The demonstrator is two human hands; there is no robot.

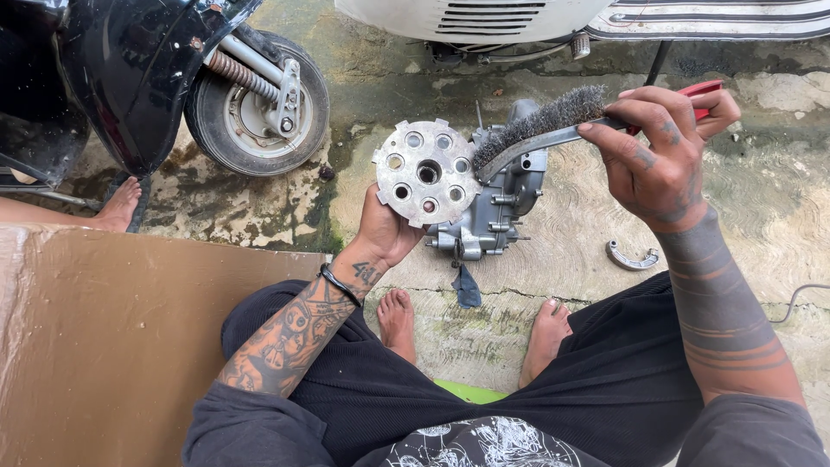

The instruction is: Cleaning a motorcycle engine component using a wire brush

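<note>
The left hand [386,232] grips the round holed disc [425,173] from below, held up over the engine case [494,207]. The right hand [661,156] is closed round the wire brush [540,121], bristles touching the disc's edge. Best to brush firmly with the disc steady.

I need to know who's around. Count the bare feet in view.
3. Two lie side by side between the person's knees, the left foot and the right foot. Another person's foot rests beside the black scooter. Others may be hidden.
</note>
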